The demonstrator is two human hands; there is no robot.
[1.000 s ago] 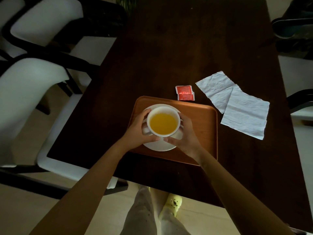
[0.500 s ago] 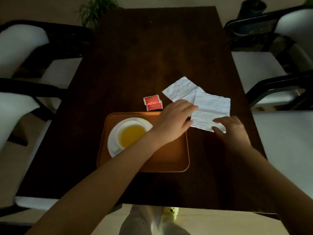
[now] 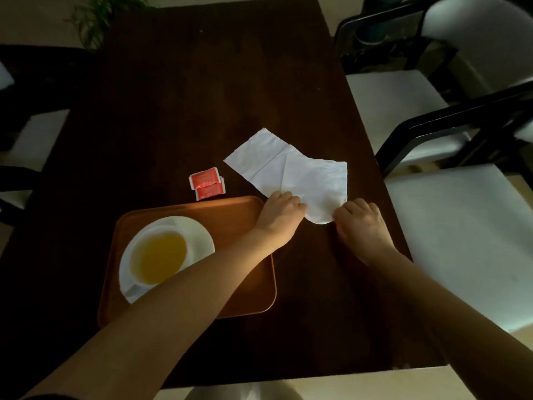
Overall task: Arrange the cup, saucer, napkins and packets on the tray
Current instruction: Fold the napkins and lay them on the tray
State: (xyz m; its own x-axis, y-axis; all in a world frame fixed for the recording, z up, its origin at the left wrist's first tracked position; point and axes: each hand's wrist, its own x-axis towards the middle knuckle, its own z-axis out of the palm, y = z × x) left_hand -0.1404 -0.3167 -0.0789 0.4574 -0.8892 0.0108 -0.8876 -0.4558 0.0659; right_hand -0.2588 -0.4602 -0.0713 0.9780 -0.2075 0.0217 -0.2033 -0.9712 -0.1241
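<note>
Table [image 3: 219, 90] of dark wood filled most of the frame, with white-seated, black-framed chairs [image 3: 450, 215] along the right edge and more seats at the left edge. Leaves of a plant [image 3: 98, 15] showed in the upper left corner.

Tray [image 3: 245, 290], orange-brown with rounded corners, lay on the table at lower centre-left. On its left part sat the white saucer [image 3: 199, 238], and on that the white cup [image 3: 157, 256], upright and holding a yellow-orange liquid. The left forearm crossed over the tray's near right portion and hid part of the saucer.

Napkins [image 3: 288, 171], two white sheets overlapping, lay on the bare table right of centre, just beyond the tray's upper right corner and off the tray. The nearer sheet's lower edge was lifted and curved.

Left hand [image 3: 281, 216] was closed on the lower left edge of the nearer napkin, fingers curled, above the tray's far right corner. Right hand [image 3: 362, 223] was closed on the same sheet's lower right corner, knuckles uppermost.

Packets [image 3: 207, 183], two red ones with white edges, overlapped on the table just above the tray's upper edge, outside it. Printing on them was too small and dim to be read; no brand could be made out.
</note>
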